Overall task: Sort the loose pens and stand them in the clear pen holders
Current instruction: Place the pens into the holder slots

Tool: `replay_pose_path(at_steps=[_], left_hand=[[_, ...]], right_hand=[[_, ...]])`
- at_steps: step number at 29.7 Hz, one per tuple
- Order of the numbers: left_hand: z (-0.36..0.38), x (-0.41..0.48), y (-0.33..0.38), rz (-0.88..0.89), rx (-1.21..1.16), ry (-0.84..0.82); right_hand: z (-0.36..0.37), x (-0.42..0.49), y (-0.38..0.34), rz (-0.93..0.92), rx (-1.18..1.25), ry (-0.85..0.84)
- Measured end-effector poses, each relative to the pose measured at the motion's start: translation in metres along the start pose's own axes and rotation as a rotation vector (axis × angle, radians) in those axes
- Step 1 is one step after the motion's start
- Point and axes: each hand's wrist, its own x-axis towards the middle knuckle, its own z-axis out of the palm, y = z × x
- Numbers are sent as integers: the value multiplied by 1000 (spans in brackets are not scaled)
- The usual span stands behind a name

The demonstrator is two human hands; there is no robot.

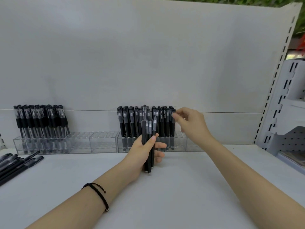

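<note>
Pen (172,125), upright in the clear holder (193,144), cap pinched by the right hand (189,123). The left hand (142,154) grips spare pens (149,129) vertically, just left.

The right holder (194,146) has open holes only at its right end, just past the end pen (172,128) the right hand (191,123) pinches; standing pens (130,123) crowd the rest. Behind it rises the back panel (148,55). Before its middle the left hand (142,154) grips a bundle (149,166).
</note>
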Motion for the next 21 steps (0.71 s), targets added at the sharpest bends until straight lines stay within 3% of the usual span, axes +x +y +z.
replay_pose_path(at_steps=[2, 6, 8, 11, 13, 17, 19, 21], left_hand=[[1, 0, 0, -3, 9, -26], [3, -3, 1, 11, 19, -71], [3, -4, 2, 20, 2, -95], [4, -3, 2, 34, -43, -111], [4, -3, 1, 41, -56, -107], [3, -2, 0, 59, -101, -85], [2, -1, 0, 36, -119, -57], [2, -2, 0, -11, -92, -50]], right_hand=[[3, -2, 4, 72, -51, -69], [4, -7, 2, 78, -177, 55], [3, -9, -4, 20, -90, 78], [4, -13, -17, -39, 100, -79], [7, -16, -23, -78, 87, -156], [1, -15, -27, 13, 243, -212], [-4, -9, -25, 64, 354, -122], [-8, -2, -20, 93, 463, 86]])
